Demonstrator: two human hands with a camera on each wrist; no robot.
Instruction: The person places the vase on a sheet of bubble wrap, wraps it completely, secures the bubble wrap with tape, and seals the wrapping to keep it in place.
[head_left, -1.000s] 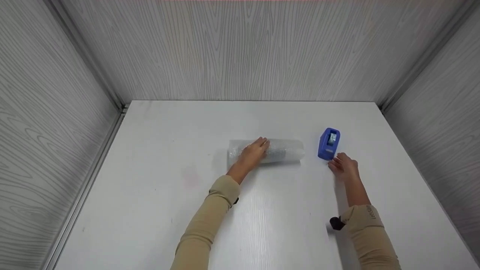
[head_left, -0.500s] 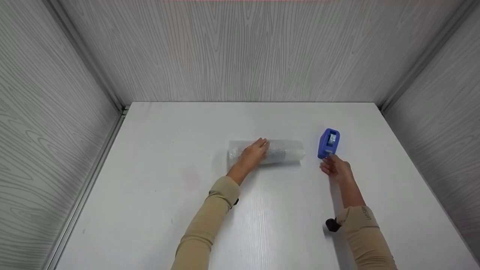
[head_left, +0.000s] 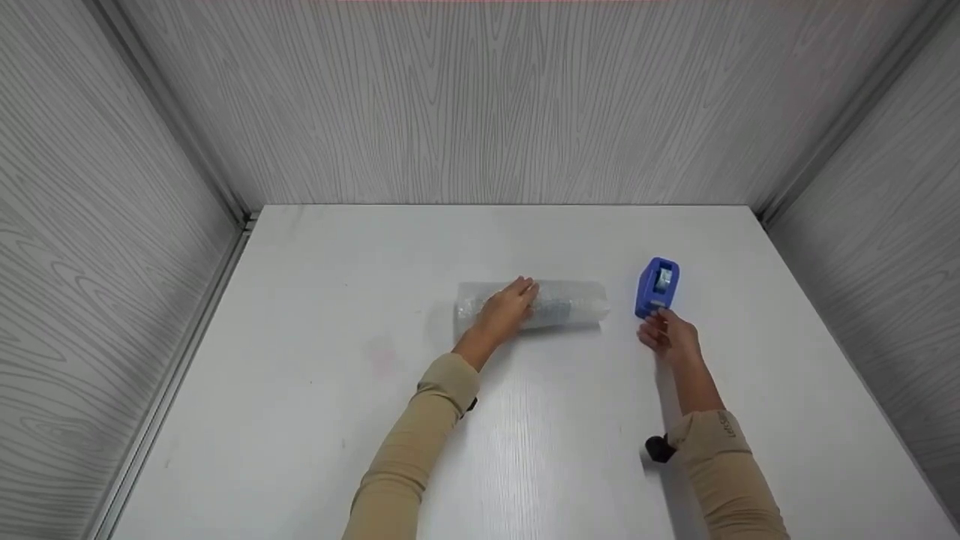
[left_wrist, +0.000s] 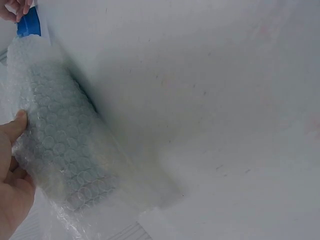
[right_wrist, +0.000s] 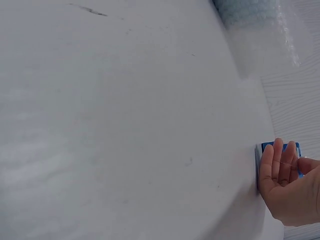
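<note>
A roll of clear bubble wrap (head_left: 574,300) lies crosswise on the white table, with something bluish showing dimly inside. My left hand (head_left: 504,313) holds it down near its left half; in the left wrist view the thumb and fingers (left_wrist: 20,122) curve around the wrap. To the right stands a blue tape dispenser (head_left: 646,291) with a roll of clear tape (head_left: 664,280). At the dispenser's near end is my right hand (head_left: 673,339). The right wrist view shows its thumb and forefinger pinching a thin, clear strip of tape, the other fingers loosely bent.
The white tabletop (head_left: 300,390) is bounded by a grey wood-grain panel (head_left: 480,105) at the back and similar panels at both sides. A metal rail (head_left: 180,345) runs along the left edge. A small black device (head_left: 660,448) sits at the right cuff.
My right hand has moved slightly left to the dispenser's near end, its thumb and forefinger coming together there. The left hand, bubble wrap and dispenser have stayed in place.
</note>
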